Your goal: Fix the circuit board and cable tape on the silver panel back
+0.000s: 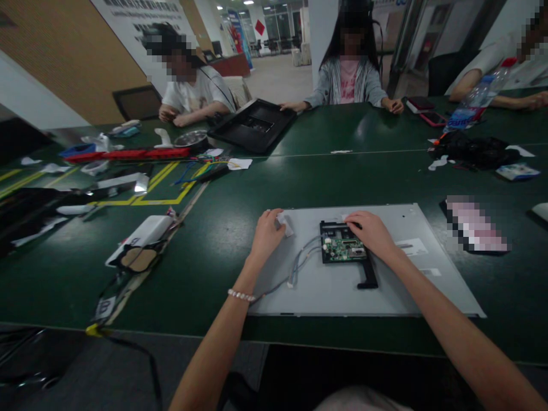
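A flat grey metal panel (402,228), which looks like the back of a display, lies before me on the table. On it sits a black plastic bracket (370,275) with a green circuit board (342,249) in it. My right hand (371,231) has its fingers closed on the bracket's upper right edge. At the panel's upper left, my left hand (266,231) is curled with thumb and forefinger around a small white piece (286,224), perhaps tape or a label. Thin grey cables (296,261) run from the board's left side toward my left wrist.
A phone (475,224) lies right of the panel. To the left are a white battery-like pack (143,242) with wires and several scattered parts. Across the green table (214,279), one person touches a black frame (252,125); two other people sit nearby. Bottles (471,105) stand at far right.
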The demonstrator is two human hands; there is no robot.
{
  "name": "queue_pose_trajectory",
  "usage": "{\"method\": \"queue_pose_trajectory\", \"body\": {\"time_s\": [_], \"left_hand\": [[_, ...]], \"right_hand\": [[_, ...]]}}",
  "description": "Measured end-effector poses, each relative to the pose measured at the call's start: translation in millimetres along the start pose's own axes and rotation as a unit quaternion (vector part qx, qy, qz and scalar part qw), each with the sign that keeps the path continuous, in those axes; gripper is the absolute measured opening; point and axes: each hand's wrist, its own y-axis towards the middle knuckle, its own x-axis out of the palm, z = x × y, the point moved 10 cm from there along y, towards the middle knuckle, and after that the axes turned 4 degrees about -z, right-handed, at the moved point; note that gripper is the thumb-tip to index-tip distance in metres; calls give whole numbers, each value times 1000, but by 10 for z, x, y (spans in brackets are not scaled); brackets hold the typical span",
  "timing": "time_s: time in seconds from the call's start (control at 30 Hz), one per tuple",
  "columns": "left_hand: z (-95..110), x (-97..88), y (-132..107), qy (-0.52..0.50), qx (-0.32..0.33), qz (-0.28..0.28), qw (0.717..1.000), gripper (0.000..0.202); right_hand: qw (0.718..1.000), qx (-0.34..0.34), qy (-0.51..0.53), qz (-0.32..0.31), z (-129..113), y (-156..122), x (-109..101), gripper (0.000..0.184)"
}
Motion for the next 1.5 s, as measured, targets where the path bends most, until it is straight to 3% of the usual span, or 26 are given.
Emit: {"method": "queue_pose_trajectory", "body": {"time_s": [0.3,0.7,1.13,1.4,1.5], "left_hand": [[28,-5,-46,4,-1,13,1000,38],[-8,5,-35,0,1,21,1000,41],[-16,7,-30,1,14,31,999,43],[38,-48,-60,-22,19,24,999,51],[60,-86,-84,-19,16,23,999,42]], "right_hand": [[1000,12,15,14,11,-19,-58,21],[1000,28,10,6,70,-4,20,19],[999,19,22,13,-8,-32,-6,19],[999,11,13,38,-147,-76,-182,25],[999,4,4,50,-239,-132,-286,27]]}}
